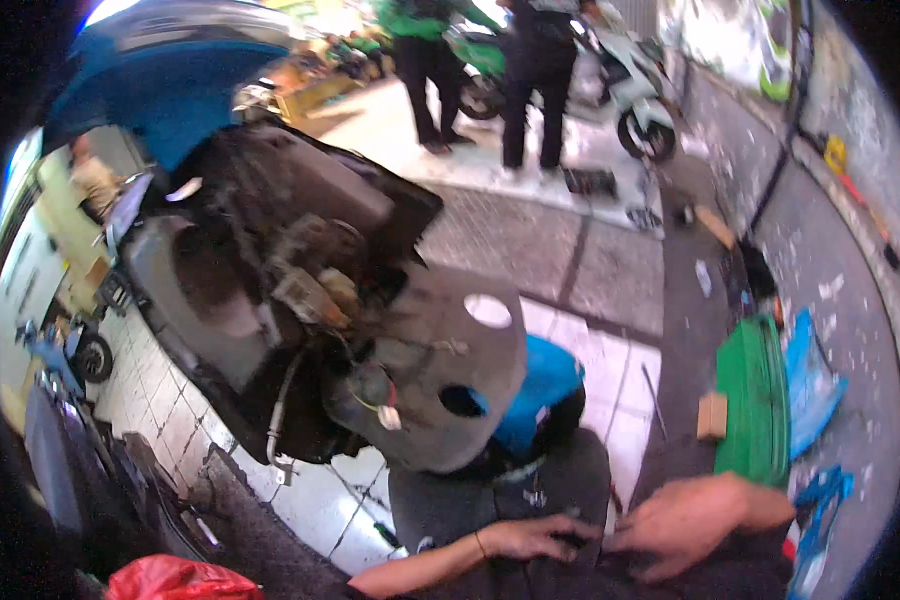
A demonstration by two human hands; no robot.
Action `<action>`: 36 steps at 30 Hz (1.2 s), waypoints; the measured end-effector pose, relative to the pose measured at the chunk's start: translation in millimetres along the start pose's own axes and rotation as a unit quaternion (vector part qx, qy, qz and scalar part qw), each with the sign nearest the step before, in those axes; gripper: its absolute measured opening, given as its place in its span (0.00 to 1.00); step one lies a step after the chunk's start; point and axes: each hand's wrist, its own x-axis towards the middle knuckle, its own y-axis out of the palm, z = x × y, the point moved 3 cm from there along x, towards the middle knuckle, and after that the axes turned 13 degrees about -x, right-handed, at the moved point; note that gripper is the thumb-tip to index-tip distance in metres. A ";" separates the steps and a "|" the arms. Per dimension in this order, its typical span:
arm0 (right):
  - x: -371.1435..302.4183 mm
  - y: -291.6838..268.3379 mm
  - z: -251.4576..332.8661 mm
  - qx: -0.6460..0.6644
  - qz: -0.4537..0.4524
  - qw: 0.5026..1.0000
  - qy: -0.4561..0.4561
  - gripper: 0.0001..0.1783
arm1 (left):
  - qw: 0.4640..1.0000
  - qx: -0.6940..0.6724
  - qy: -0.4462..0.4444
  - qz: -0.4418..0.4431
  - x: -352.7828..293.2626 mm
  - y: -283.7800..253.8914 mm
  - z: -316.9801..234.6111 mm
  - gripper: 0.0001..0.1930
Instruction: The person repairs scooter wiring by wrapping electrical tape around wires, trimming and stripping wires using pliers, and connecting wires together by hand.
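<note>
Low in the head view, my left hand [532, 538] reaches in with bent fingers around something small and dark that I cannot make out. My right hand [692, 515] comes from the right, its fingertips close to those of the left; motion blurs them. Below both hands is dark cloth or a dark surface. Just beyond them lies a dark grey panel [500, 497] with a small emblem. Farther ahead stands a partly stripped scooter body, with a dusty grey plastic panel [445, 375], a blue piece [542, 385] and a loose wire connector [389, 417].
On the right are a green case [755, 405], a small brown box [711, 416] and blue plastic sheeting [812, 375]. A red bag [180, 580] lies at lower left, a screwdriver [388, 534] on the tiles. Two people [537, 85] stand at the back beside a white scooter [635, 95].
</note>
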 end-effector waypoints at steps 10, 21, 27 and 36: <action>-53.8 74.8 -15.7 0.187 -0.179 0.962 -0.089 0.22 | 0.990 0.099 0.047 -0.086 -21.3 -4.7 -8.4 0.20; -10.1 401.9 -189.8 0.542 -0.379 0.650 0.373 0.16 | 0.787 0.134 -0.017 -0.601 -211.9 -96.0 168.6 0.16; 148.2 611.3 -246.1 0.338 -0.114 0.726 0.588 0.34 | 0.760 0.069 -0.040 -0.645 -211.3 -95.6 172.0 0.17; 137.9 542.4 -244.6 0.213 -0.385 0.545 0.713 0.30 | 0.810 0.205 -0.014 -0.549 -115.2 -68.7 66.2 0.15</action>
